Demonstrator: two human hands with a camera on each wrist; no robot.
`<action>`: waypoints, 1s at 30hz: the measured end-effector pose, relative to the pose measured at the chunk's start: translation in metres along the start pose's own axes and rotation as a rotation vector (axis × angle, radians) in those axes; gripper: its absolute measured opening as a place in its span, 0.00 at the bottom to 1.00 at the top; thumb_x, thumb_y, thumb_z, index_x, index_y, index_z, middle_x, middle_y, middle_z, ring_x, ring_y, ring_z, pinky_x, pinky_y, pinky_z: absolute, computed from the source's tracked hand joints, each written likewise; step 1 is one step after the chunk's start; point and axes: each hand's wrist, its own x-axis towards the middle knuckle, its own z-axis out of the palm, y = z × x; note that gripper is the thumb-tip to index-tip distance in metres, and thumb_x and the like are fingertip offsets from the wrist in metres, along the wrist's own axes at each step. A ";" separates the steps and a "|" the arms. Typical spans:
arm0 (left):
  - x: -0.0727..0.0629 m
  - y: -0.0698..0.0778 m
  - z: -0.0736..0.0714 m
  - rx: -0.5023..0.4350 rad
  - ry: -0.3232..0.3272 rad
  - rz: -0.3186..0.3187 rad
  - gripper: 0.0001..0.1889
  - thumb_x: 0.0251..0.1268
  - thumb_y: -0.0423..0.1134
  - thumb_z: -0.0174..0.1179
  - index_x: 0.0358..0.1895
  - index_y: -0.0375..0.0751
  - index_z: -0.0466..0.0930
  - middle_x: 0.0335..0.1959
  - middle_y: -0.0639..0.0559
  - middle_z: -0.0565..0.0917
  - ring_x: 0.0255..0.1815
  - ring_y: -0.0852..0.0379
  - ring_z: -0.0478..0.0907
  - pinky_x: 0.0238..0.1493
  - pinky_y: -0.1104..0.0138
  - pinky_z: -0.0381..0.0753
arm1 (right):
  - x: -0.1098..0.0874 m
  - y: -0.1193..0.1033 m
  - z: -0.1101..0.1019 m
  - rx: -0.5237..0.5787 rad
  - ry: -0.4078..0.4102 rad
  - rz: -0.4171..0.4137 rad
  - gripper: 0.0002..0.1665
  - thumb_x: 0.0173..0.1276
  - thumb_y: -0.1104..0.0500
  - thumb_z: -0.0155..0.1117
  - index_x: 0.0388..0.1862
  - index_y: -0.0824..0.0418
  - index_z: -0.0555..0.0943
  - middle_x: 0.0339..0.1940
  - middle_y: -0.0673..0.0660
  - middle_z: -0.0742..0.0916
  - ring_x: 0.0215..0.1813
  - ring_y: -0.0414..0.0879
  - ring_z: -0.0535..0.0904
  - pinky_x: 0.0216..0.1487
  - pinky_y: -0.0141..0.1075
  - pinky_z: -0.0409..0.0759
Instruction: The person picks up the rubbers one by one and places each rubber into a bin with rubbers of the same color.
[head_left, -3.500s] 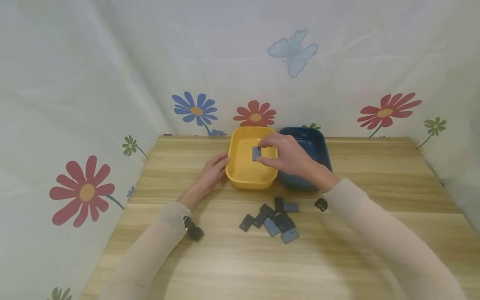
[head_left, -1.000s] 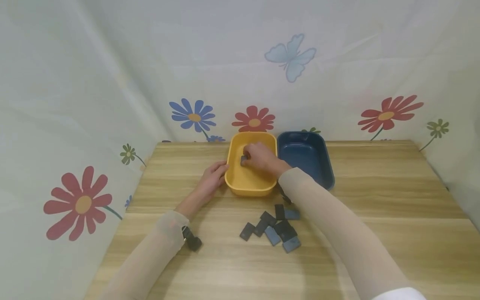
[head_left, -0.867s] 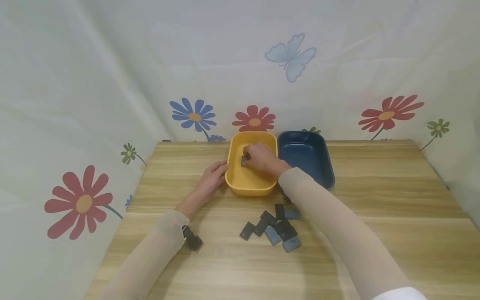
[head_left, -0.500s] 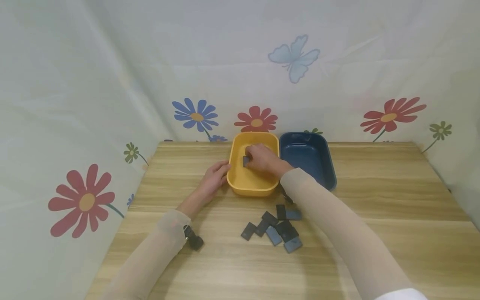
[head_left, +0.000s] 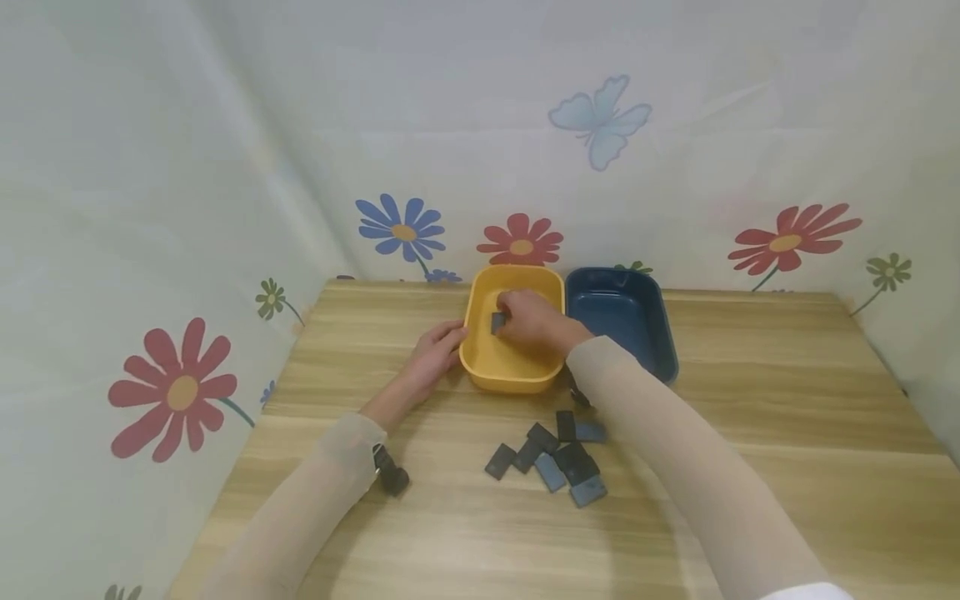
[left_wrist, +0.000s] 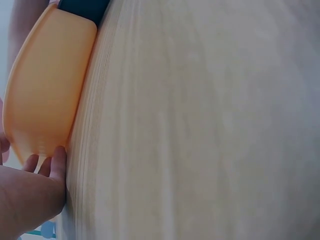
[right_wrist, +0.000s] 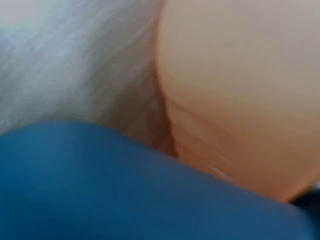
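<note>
My right hand (head_left: 531, 317) reaches down inside the yellow bin (head_left: 512, 385), pinching a small blue-grey rectangular tile (head_left: 498, 323) between thumb and fingers near the bin's floor. The left hand (head_left: 435, 354) rests against the bin's left side, fingertips at the rim. From the left wrist, straight fingers (left_wrist: 58, 160) touch the outer wall. On the table in front lies a loose group of several tiles, some black (head_left: 500, 461), some blue-grey (head_left: 551, 472), a few overlapping. The right wrist view is a blurred close-up filled largely by the dark blue bin (right_wrist: 100, 185).
Right beside the yellow bin stands a dark blue bin (head_left: 618, 321), partly covered by my right forearm. Both stand at the back of the wooden table (head_left: 787, 375), before a flowered cloth (head_left: 675, 167). A black wrist device (head_left: 392, 475) is on my left wrist.
The right hand has lowered the blue-grey tile from above the yellow bin down into it. Over the last second it has hardly moved. My left hand stays on the bin's side.
</note>
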 end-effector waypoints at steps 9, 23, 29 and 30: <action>-0.001 0.005 -0.002 -0.001 0.012 -0.007 0.30 0.84 0.44 0.55 0.80 0.31 0.62 0.76 0.37 0.71 0.75 0.44 0.73 0.68 0.61 0.80 | -0.025 -0.015 -0.034 -0.057 -0.038 -0.119 0.35 0.72 0.53 0.75 0.72 0.67 0.77 0.69 0.63 0.83 0.71 0.58 0.77 0.75 0.51 0.74; -0.003 0.005 -0.006 -0.010 -0.009 0.009 0.30 0.84 0.46 0.55 0.78 0.32 0.64 0.75 0.38 0.72 0.74 0.44 0.73 0.69 0.59 0.79 | -0.102 -0.021 -0.071 0.011 0.069 -0.219 0.31 0.72 0.50 0.76 0.67 0.63 0.81 0.63 0.59 0.86 0.65 0.55 0.80 0.68 0.50 0.80; -0.001 0.003 -0.002 -0.001 -0.021 -0.003 0.31 0.85 0.47 0.55 0.79 0.31 0.63 0.76 0.38 0.71 0.75 0.44 0.73 0.70 0.60 0.78 | -0.148 0.004 -0.070 0.062 0.161 -0.307 0.27 0.68 0.52 0.80 0.61 0.62 0.84 0.57 0.56 0.89 0.59 0.53 0.85 0.62 0.50 0.84; -0.001 0.003 -0.001 -0.002 -0.025 -0.004 0.31 0.85 0.47 0.55 0.79 0.31 0.63 0.76 0.38 0.71 0.75 0.44 0.73 0.69 0.60 0.79 | -0.155 0.009 -0.071 0.066 0.179 -0.315 0.27 0.67 0.52 0.81 0.60 0.61 0.85 0.56 0.55 0.89 0.58 0.52 0.85 0.61 0.50 0.85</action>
